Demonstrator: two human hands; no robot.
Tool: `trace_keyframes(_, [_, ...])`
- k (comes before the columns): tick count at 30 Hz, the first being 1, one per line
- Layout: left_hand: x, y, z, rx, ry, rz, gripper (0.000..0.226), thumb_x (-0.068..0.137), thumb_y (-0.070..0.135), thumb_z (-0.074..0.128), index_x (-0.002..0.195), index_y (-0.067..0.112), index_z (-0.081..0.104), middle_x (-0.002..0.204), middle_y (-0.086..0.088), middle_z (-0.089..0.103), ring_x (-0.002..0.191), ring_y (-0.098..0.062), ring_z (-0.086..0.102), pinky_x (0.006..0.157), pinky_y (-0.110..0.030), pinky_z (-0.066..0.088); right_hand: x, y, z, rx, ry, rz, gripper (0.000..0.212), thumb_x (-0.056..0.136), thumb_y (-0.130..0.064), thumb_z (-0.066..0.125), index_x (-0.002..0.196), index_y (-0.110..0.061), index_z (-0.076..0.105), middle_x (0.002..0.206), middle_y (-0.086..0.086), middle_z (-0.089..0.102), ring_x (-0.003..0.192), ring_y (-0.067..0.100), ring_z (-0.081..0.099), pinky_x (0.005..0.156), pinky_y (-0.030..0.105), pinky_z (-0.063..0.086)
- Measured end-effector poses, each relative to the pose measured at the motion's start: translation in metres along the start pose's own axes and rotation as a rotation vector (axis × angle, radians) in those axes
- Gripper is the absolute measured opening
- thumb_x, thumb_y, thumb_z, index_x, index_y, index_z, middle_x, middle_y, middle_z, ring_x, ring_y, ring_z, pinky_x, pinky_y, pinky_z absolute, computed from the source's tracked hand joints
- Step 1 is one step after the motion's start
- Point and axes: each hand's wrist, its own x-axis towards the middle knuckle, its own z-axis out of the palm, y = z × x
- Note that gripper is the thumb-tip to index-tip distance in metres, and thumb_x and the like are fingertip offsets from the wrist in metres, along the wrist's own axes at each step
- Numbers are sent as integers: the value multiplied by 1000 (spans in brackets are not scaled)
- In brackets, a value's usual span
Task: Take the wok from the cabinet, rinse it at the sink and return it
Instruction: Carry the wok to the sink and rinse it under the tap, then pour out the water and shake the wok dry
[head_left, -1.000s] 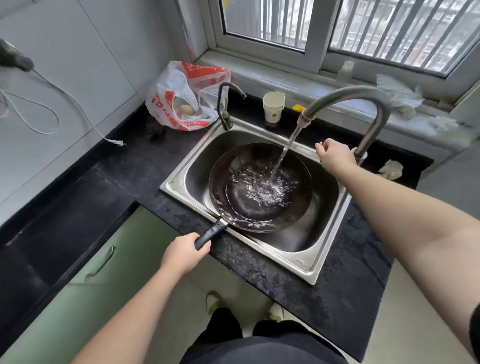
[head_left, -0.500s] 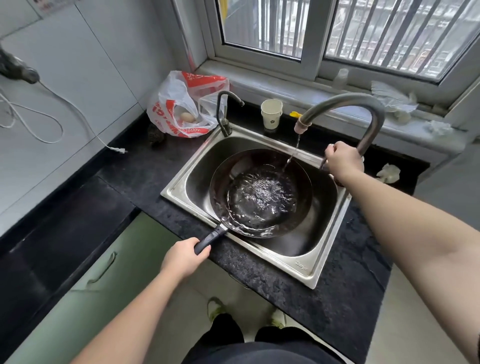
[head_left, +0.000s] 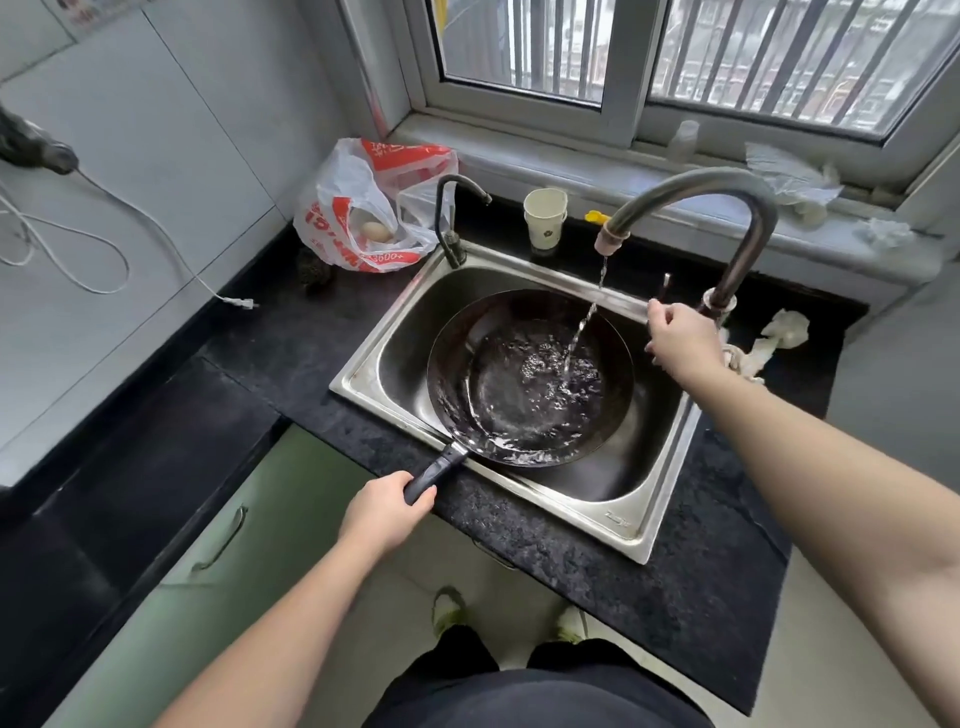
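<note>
A dark wok (head_left: 457, 374) lies in the steel sink (head_left: 639, 525), tilted a little, with rippling water pooled in its bowl. My left hand (head_left: 384, 514) grips the end of its black handle (head_left: 441, 465) at the sink's front-left corner. A thin stream falls into the wok from the curved faucet (head_left: 691, 187). At the faucet's base, my right hand (head_left: 680, 340) has curled fingers pinching the lower part of the small lever (head_left: 666, 283), whose tip shows above the fingers.
Black stone counter (head_left: 322, 338) surrounds the sink. A red-and-white plastic bag (head_left: 358, 208), a small dark tap (head_left: 452, 223) and a paper cup (head_left: 544, 218) stand behind it. Crumpled tissue (head_left: 779, 332) lies right of the faucet. Green cabinet doors (head_left: 249, 551) sit below left.
The water has dropped from a full flow to a thin stream. My right hand has shifted lower on the lever, so its tip now shows. The left hand keeps its grip.
</note>
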Motion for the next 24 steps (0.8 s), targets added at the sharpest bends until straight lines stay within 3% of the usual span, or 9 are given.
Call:
trace_keyframes(4, [0, -2, 0, -22, 7, 17, 37, 87, 53, 56, 71, 20, 49, 66, 3, 57, 68, -22, 60, 52, -31, 37, -44, -2, 25, 52, -53, -28, 48, 96, -55, 36, 72, -18, 53, 66, 0, 70, 71, 27, 68, 78, 39, 54])
trace_keyframes(9, [0, -3, 1, -54, 5, 28, 38, 87, 53, 55, 74, 18, 53, 68, 3, 60, 69, -23, 60, 55, -31, 38, -104, -6, 64, 84, -118, -60, 44, 100, -45, 43, 70, -15, 53, 64, 0, 67, 63, 20, 64, 64, 33, 45])
trace_keyframes(13, [1, -6, 2, -93, -11, 57, 37, 88, 51, 54, 76, 16, 54, 69, 3, 59, 69, -24, 58, 57, -32, 39, -154, -16, 100, 62, -214, -63, 39, 100, -43, 47, 71, -18, 55, 63, -2, 68, 64, 17, 63, 67, 34, 49])
trace_keyframes(15, [2, -8, 3, -111, -29, 72, 34, 88, 50, 55, 74, 19, 52, 67, 4, 57, 69, -24, 56, 58, -32, 37, -173, -23, 121, 47, -279, -66, 36, 99, -44, 47, 74, -20, 56, 66, -1, 70, 66, 18, 64, 70, 34, 50])
trace_keyframes(20, [7, -16, 5, -173, -111, 117, 25, 88, 43, 58, 87, 18, 58, 72, 6, 57, 72, -23, 55, 61, -30, 37, -207, -47, 173, -91, -370, -78, 35, 98, -47, 46, 98, -17, 64, 94, 9, 74, 94, 27, 65, 79, 36, 47])
trace_keyframes(24, [13, -25, 6, -265, -207, 175, 22, 86, 36, 61, 95, 16, 60, 84, 0, 63, 85, -27, 62, 64, -30, 39, -221, -63, 199, -101, -378, -13, 36, 97, -49, 47, 87, -18, 60, 96, 10, 72, 94, 29, 65, 78, 36, 49])
